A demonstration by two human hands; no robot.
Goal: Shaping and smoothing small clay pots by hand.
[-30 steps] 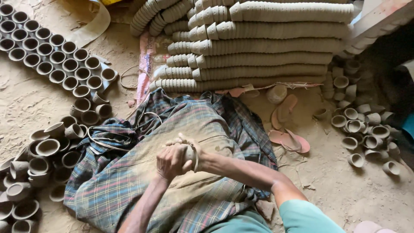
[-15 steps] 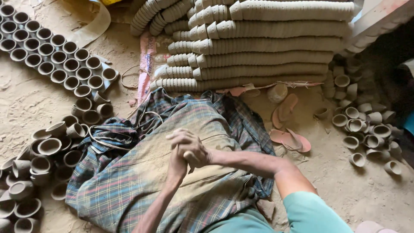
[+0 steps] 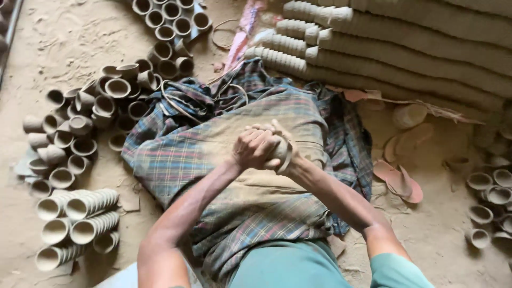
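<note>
Over the plaid cloth (image 3: 176, 160), two hands pressed close together: left hand (image 3: 255, 148) curled tight in front, right hand (image 3: 282, 152) tucked behind and partly hidden. Both closed around a small pale lump (image 3: 281, 146), maybe clay, hard to tell. Loop of string (image 3: 288, 157) around the lump and the right wrist. Lump held up above the cloth, about in the middle of it.

Under the hands, a dusty, rumpled cloth, checked in blue, green and red, spread on the sandy floor (image 3: 69, 48). Thin cords (image 3: 178, 106) lying on its far edge.

Off to the left, lots of small clay cups (image 3: 80, 125), some upright, some tipped on their sides, crowded right up against the cloth. Nearer, at lower left, stacks of cups (image 3: 80, 205) nested one in another and lying down. More loose cups (image 3: 165, 16) at the top, in rows.

Up at the top right, a big pile of long cup stacks (image 3: 405, 48), laid in rows, just past the cloth. Pink strip of cloth (image 3: 242, 26) poking out beside it.

To the right, a pair of flat sandals (image 3: 397, 178) on the sand, just beside the cloth's edge. Few more cups (image 3: 488, 197) at the far right, well apart from the hands.

At the bottom, teal sleeve (image 3: 397, 272) and teal clothing (image 3: 290, 266), close to the camera.
</note>
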